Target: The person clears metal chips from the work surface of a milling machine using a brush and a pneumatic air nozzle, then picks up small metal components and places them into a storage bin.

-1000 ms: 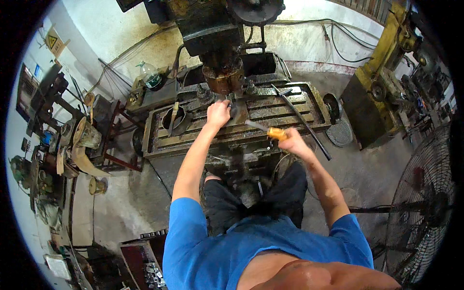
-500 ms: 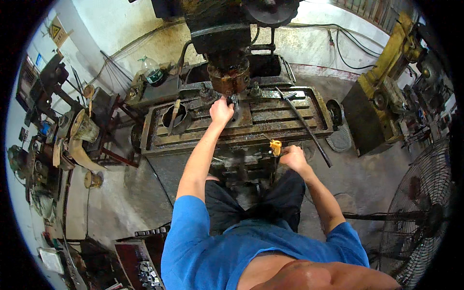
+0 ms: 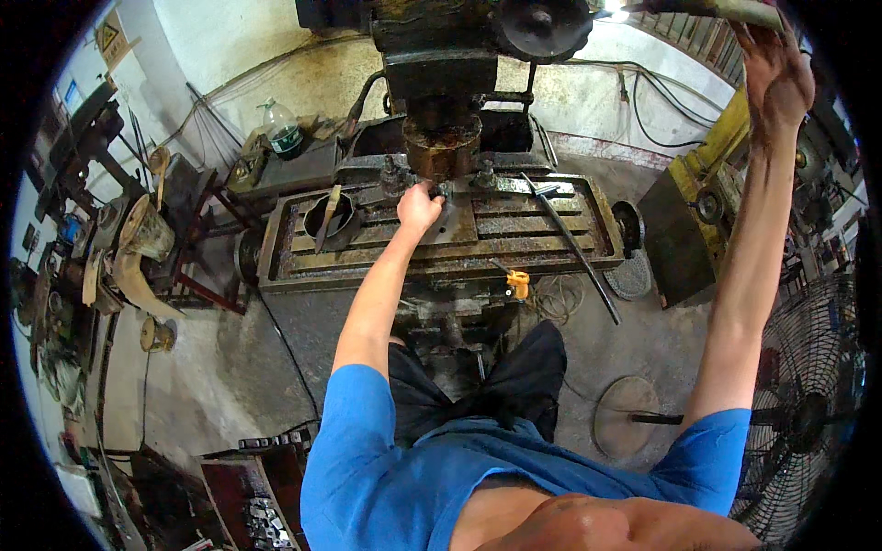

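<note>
You are pressing your left hand (image 3: pixel 420 208) down on a flat grey workpiece (image 3: pixel 452 220) lying on the slotted machine table (image 3: pixel 551 241), directly below the rusty round cutter head (image 3: pixel 443 144) of the milling machine. Your fingers are curling closed over the far edge of that piece, right beside the small clamps there, though the exact hold is too small to make out. Your right hand (image 3: pixel 776 69) is reaching high overhead, fingers wrapping a long pale lever (image 3: pixel 726 9) at the top of the picture.

The danger is sitting between those two hands. I judge that if the lever is feeding or starting the head while your left fingers are staying under it, they are lying straight in the path of the cutter. Looking up at the lever is also taking your eyes off the piece, so it could be sliding out of line unnoticed.

Further out, a long dark bar (image 3: pixel 570 243) is resting slantwise across the table and overhanging its near edge, and an orange-handled tool (image 3: pixel 517 282) is sitting at the front rim; vibration could be shaking either onto your legs. A dark bowl (image 3: pixel 328 219) is standing at the table's left end.
</note>
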Available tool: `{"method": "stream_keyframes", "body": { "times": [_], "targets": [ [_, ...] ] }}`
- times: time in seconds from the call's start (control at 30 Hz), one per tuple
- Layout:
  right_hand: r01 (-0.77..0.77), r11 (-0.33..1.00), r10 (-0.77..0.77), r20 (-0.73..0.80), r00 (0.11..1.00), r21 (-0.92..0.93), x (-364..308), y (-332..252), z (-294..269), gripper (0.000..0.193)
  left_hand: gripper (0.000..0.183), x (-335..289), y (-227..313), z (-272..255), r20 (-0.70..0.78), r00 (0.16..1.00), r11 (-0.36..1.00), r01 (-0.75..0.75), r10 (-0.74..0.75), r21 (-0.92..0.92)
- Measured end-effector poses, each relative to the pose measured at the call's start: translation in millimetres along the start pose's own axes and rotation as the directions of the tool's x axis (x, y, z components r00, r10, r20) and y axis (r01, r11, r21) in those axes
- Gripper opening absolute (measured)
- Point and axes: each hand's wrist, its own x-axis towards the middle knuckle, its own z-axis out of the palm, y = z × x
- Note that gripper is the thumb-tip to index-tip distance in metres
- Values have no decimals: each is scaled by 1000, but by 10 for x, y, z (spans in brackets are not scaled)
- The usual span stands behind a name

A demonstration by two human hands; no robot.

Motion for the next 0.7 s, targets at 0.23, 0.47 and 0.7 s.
{"method": "stream_keyframes", "body": {
  "times": [0.23,0.47,0.7],
  "targets": [
    [207,807,-293,-69,954,-554,-1358,362,294,33,35,-19,-173,96,-107,994,1000,10,-9,6],
    [178,764,-308,-109,945,-620,-1215,306,303,23,31,-100,10,-6,-129,992,1000,4,-4,-4],
    [171,769,-309,-124,943,-616,-1371,389,329,17,29,-55,-77,83,-190,982,999,-9,1,-42]
  ]
}}
